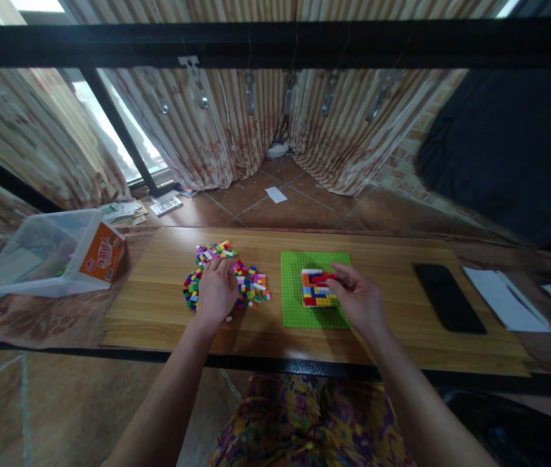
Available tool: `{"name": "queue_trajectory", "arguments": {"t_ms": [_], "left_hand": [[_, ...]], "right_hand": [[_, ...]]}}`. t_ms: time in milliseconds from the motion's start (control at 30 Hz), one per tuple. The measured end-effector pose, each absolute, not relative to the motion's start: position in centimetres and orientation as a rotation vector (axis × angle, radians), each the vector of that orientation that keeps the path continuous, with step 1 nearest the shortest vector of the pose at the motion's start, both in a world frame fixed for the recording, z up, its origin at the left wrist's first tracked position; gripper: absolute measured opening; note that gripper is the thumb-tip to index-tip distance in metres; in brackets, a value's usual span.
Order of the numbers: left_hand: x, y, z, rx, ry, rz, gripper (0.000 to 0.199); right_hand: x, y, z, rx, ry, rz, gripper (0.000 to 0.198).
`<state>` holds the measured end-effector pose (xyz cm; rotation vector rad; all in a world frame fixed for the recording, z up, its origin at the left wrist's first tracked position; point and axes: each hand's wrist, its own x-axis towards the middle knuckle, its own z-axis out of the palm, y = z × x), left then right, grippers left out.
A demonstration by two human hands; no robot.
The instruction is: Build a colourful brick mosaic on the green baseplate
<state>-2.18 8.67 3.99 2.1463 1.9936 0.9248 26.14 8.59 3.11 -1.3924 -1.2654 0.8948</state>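
My left hand (218, 290) is over a loose pile of small coloured toy bricks (257, 283), its fingers curled down among them. Whatever lies between those fingertips is hidden. In my right hand (359, 299), thumb and index finger pinch a red toy brick (323, 278). That brick is at the top of a block built of white, orange, blue, yellow and red bricks (318, 296); whether it is pressed on or only held there I cannot tell. The built block stands on a green studded baseplate (292, 314), near its middle.
A clear plastic bin (52, 285) with an orange label stands at the left. On the right of the wooden board (402, 344) lies a black flat object (448, 298), with white paper and a pen (506, 301) beyond it. A dark bar (275, 45) crosses overhead.
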Motion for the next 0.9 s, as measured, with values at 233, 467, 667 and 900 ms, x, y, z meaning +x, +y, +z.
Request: {"name": "queue_trajectory", "arguments": {"t_ms": [233, 467, 667, 900], "left_hand": [[4.2, 6.5, 3.5, 2.014, 1.614, 1.046, 0.022], [8.2, 8.9, 1.8, 1.686, 1.505, 1.077, 0.021], [9.6, 10.8, 1.2, 1.557, 1.47, 1.056, 0.023], [10.4, 11.5, 1.5, 1.528, 1.496, 1.011, 0.022]], "right_hand": [[25.9, 8.9, 3.2, -1.443, -1.53, 0.755, 0.023], [26.1, 10.2, 1.8, -1.389, -1.686, 0.454, 0.015], [26.7, 10.8, 0.6, -1.441, -1.644, 0.454, 0.012], [26.8, 11.1, 0.0, -1.448, -1.562, 0.543, 0.012]]}}
